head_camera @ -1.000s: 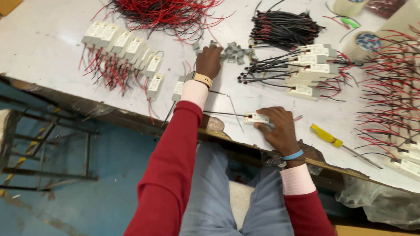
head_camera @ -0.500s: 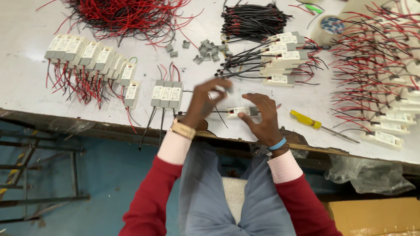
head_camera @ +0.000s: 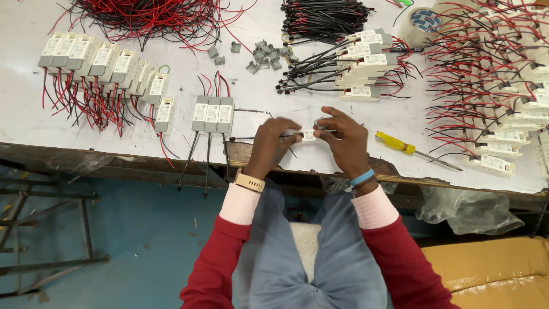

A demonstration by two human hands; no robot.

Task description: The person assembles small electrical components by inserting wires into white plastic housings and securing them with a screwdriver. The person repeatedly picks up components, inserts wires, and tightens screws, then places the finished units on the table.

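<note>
White driver box (head_camera: 309, 135) pinched by both hands (head_camera: 273, 143) (head_camera: 343, 140) over scuffed white worktable (head_camera: 257, 97); blue floor (head_camera: 143, 229) below.

This looks like a workshop where small electric parts get put together. The worn desk (head_camera: 257, 97) holds rows of little white boxes (head_camera: 103, 60), heaps of red and black wires (head_camera: 154, 14) and a yellow screwdriver (head_camera: 396, 142).

The small driver module (head_camera: 309, 135) held between the left hand (head_camera: 273, 144) and right hand (head_camera: 343, 143) has a smooth, matt white plastic casing. The tabletop (head_camera: 257, 103) is a matt white surface, scuffed and stained, over a worn, rough wooden edge. The screwdriver (head_camera: 414, 150) has a glossy yellow plastic handle and a bare metal shaft. The wire bundles (head_camera: 154, 14) carry smooth red and black plastic insulation.
</note>
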